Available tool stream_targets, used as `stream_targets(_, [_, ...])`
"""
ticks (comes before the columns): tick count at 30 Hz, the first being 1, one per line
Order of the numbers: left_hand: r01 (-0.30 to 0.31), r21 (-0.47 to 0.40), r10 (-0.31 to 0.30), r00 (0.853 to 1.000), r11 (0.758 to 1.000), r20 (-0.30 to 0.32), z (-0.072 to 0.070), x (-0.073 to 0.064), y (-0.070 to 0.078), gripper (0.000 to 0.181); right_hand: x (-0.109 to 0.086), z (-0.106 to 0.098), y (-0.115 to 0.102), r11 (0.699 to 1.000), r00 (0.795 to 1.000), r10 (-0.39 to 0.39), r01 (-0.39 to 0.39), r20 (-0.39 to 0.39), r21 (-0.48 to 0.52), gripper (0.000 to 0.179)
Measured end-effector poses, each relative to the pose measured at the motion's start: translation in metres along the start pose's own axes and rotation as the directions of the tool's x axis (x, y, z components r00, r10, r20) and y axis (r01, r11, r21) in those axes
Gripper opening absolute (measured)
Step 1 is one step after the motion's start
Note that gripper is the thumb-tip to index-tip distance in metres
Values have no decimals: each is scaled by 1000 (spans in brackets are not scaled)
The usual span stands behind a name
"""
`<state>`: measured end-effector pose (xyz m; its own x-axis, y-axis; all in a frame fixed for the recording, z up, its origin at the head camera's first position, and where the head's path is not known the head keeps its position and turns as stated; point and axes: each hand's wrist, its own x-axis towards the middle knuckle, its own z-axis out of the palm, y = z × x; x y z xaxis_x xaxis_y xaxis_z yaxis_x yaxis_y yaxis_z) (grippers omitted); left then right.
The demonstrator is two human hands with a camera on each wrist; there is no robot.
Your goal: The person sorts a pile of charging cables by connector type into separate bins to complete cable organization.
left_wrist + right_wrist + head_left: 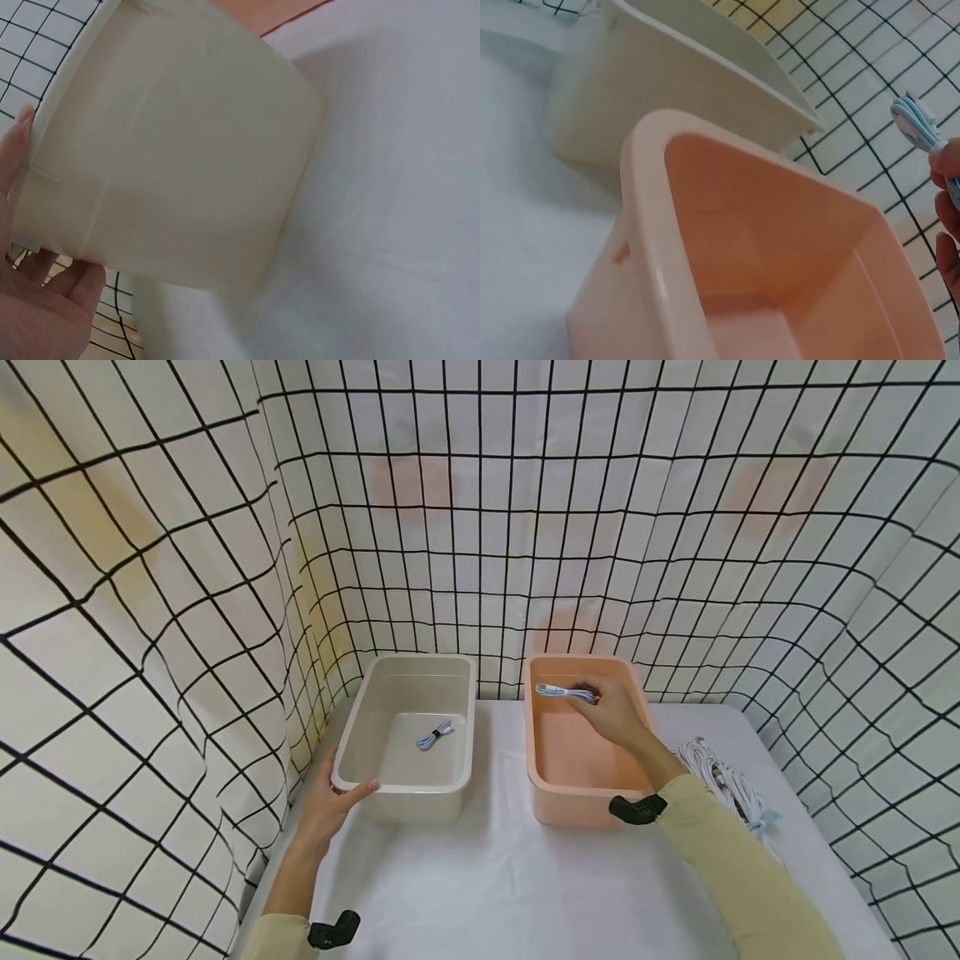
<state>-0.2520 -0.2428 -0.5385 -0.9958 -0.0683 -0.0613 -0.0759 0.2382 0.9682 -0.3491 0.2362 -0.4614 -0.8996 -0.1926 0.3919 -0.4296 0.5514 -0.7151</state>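
My right hand (pixel 611 712) pinches a light-blue and white bundled USB cable (pixel 557 691) above the peach bin (pixel 570 810). In the right wrist view, this cable (pixel 915 126) sticks out past the fingertips, with a metal plug at its end. My left hand (pixel 324 810) grips the near left corner of the beige bin (pixel 416 803), thumb at the rim and the other fingers along the outside. Inside that bin lies another bundled blue cable (pixel 427 741) with a dark tie around it.
A pile of white cables (pixel 720 777) lies on the table to the right of the peach bin, partly behind my right arm. Black wire mesh (pixel 487 560) stands along the back and both sides. White cloth (pixel 495 868) covers the table.
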Motion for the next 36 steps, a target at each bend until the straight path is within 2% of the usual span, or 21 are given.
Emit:
stream_targets(2, [1,3,-1,1000,1000,1,0,0,1,109,6,7,-5,1000,1000,12,-11,27,-2,16])
stream_targets(6, [25,-14,-25,1000,1000,11,1,-10,22,107,16,21,-11,998,997,53,-54,62,19,19])
stream_targets(9, [36,-21,-36,999,999,17,2,-19,38,106,26,33,-14,998,996,59,-61,61,31,16])
stream_targets(13, [18,-15,-18,1000,1000,21,2,-20,39,108,38,50,-17,998,995,66,-67,69,9,16])
stream_targets(21, [23,-41,-22,1000,999,10,-2,-17,36,107,55,83,-36,995,990,74,-81,119,54,19])
stream_targets(30, [9,-67,-8,1000,998,14,0,-14,34,106,77,108,-60,999,990,22,-25,142,23,14])
stream_targets(36, [-2,-65,3,1000,998,15,1,-14,34,104,88,125,-68,998,990,2,-11,142,64,16])
